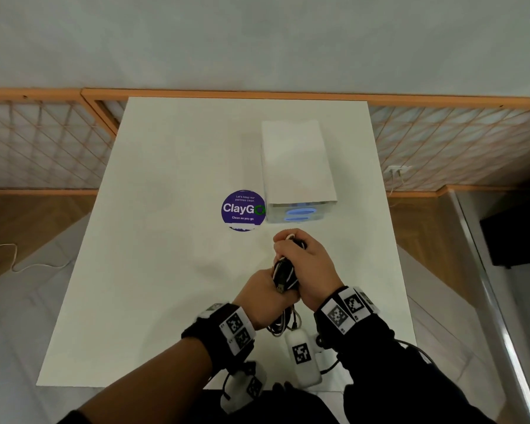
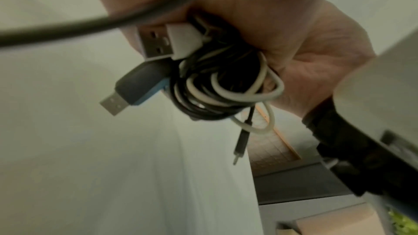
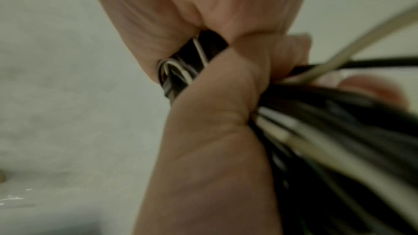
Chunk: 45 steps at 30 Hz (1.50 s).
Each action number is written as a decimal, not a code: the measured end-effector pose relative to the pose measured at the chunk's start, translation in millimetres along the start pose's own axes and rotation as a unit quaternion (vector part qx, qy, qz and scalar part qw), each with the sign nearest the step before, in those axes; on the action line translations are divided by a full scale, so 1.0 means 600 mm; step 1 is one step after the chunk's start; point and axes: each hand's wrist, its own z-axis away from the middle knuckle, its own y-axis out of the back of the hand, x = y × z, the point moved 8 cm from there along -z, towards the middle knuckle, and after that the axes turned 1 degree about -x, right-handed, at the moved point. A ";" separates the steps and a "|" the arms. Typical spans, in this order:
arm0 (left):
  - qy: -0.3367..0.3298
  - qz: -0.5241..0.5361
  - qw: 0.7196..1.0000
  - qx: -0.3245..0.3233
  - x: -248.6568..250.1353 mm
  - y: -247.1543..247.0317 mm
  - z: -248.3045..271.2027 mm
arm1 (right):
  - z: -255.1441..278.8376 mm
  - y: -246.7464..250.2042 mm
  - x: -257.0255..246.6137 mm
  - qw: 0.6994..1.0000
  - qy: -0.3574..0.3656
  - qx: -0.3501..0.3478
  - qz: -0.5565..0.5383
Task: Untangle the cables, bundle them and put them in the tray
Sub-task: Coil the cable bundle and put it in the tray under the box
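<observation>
Both hands hold one bundle of black and white cables (image 1: pixel 283 272) above the near middle of the white table (image 1: pixel 166 270). My left hand (image 1: pixel 259 289) grips its lower end. My right hand (image 1: pixel 302 260) is curled round the upper part. Loose loops (image 1: pixel 283 325) hang below the wrists. In the left wrist view the coil (image 2: pixel 221 88) shows a white USB plug (image 2: pixel 172 42), a black-and-blue USB plug (image 2: pixel 135 88) and a small dangling plug (image 2: pixel 241 146). The right wrist view shows my fist (image 3: pixel 214 96) closed round the cables (image 3: pixel 316 122). The white tray (image 1: pixel 273 214), with blue handles, stands just beyond the hands.
A round purple ClayGo sticker (image 1: pixel 243 209) lies left of the tray. An orange-framed lattice screen (image 1: pixel 43 142) runs behind the table. The table's side edges drop to the floor, where a thin cord (image 1: pixel 22 264) lies at left.
</observation>
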 end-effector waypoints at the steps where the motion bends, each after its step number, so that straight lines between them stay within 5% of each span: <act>1: 0.002 -0.010 1.000 0.015 0.001 0.007 -0.003 | -0.007 0.004 0.003 1.000 0.000 -0.007 0.008; 5: -0.007 -0.090 0.992 0.088 0.022 0.062 -0.016 | -0.029 0.045 0.018 1.000 -0.021 0.011 -0.004; 8: -0.046 -0.133 0.975 0.172 0.076 0.129 -0.033 | -0.040 0.100 0.057 0.991 -0.082 0.087 -0.066; 11: -0.080 -0.186 0.955 0.218 0.135 0.182 -0.067 | -0.048 0.127 0.087 0.985 -0.095 0.145 -0.007; 17: -0.109 -0.462 0.874 0.104 0.176 0.170 -0.163 | -0.114 0.091 0.093 0.967 -0.138 0.154 -0.147; 23: -0.111 -0.516 0.843 0.104 0.150 0.168 -0.182 | -0.174 0.078 0.076 0.931 -0.167 0.178 -0.270; 29: -0.104 -0.526 0.838 0.104 0.140 0.169 -0.192 | -0.170 0.079 0.101 0.937 -0.152 0.163 -0.269; 45: -0.091 -0.507 0.849 0.115 0.135 0.180 -0.203 | 0.014 0.093 0.222 0.931 -0.198 0.177 -0.251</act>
